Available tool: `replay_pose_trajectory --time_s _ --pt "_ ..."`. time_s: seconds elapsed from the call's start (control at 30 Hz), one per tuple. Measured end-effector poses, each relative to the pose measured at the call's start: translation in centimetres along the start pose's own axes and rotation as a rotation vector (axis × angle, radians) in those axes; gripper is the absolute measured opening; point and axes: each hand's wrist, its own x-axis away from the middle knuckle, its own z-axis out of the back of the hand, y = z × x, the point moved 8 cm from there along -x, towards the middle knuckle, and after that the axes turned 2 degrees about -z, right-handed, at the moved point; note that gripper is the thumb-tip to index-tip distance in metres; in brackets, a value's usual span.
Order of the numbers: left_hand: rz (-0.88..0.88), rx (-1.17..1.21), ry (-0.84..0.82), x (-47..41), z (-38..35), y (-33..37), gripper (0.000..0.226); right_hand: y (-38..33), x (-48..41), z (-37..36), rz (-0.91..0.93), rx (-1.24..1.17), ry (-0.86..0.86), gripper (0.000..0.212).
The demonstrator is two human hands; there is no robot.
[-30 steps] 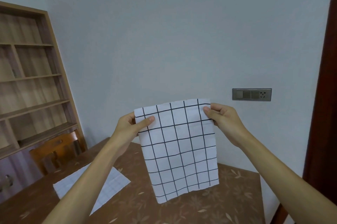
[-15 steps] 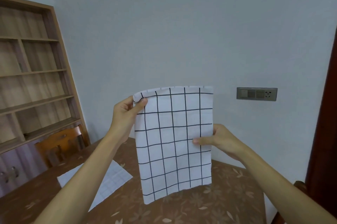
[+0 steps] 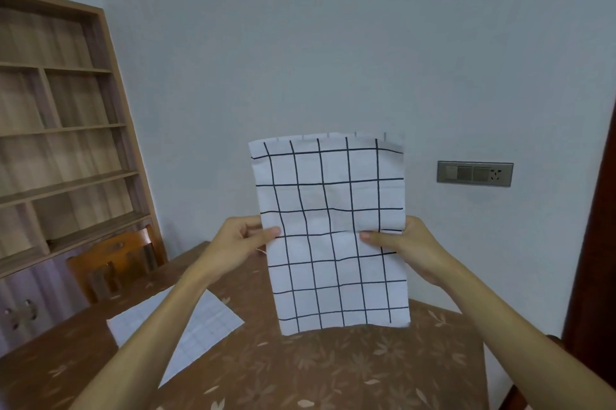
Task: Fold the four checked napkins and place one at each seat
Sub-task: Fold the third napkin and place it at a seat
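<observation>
A white napkin with a black grid [image 3: 330,232] hangs upright in the air above the table, folded into a tall rectangle. My left hand [image 3: 238,241] pinches its left edge at about mid-height, thumb on the front. At the same height my right hand [image 3: 405,244] pinches the right edge. The lower end of the cloth hangs just above the tabletop. A second napkin [image 3: 206,323] lies flat on the table to the left, partly hidden under my left forearm.
The brown table with a leaf pattern [image 3: 333,373] fills the lower view. A wooden chair [image 3: 113,256] stands at its far left side before a tall wooden bookshelf [image 3: 63,129]. A switch and socket plate [image 3: 475,173] sits on the wall; a dark door frame [image 3: 596,209] runs along the right.
Both hands have slid down from the napkin's top corners to the middle of its side edges, first the right, then the left. The napkin now stands higher in view.
</observation>
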Motion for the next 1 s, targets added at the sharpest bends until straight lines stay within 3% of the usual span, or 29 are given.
replay_pose_trajectory --time_s 0.23,0.33,0.4,0.5,0.63,0.73,0.83,0.9,1.0 --pt "-0.013 0.076 0.034 -0.5 0.6 0.5 0.039 0.0 -0.2 2.1 0.025 0.033 0.083 0.016" --pt "0.017 0.165 0.019 -0.5 0.3 0.1 0.028 -0.6 0.0 2.8 0.048 0.094 0.070 0.043" --pt "0.029 0.167 0.031 -0.7 0.0 -0.1 0.013 -0.5 -0.1 3.2 0.043 0.108 0.055 0.046" --pt "0.030 0.159 0.050 -0.7 0.0 -0.1 0.045 0.0 -0.2 3.2 -0.012 0.034 0.031 0.034" --pt "0.006 0.168 0.051 -0.6 -0.1 0.5 0.048 0.3 -0.1 2.8 -0.076 -0.056 0.018 0.033" --pt "-0.001 0.142 0.077 -0.4 -0.1 0.8 0.040 0.9 -0.2 3.1 -0.103 -0.145 0.010 0.042" --pt "-0.073 0.036 0.077 -0.3 -0.2 1.5 0.007 0.5 0.0 3.2 -0.097 -0.046 0.036 0.035" --pt "-0.090 0.024 0.076 -0.3 -0.2 1.5 0.020 -0.2 0.2 3.3 -0.037 0.066 0.057 0.021" --pt "-0.094 0.100 0.090 -0.1 -0.2 1.7 0.031 -0.4 0.2 3.1 -0.006 0.032 0.042 0.045"
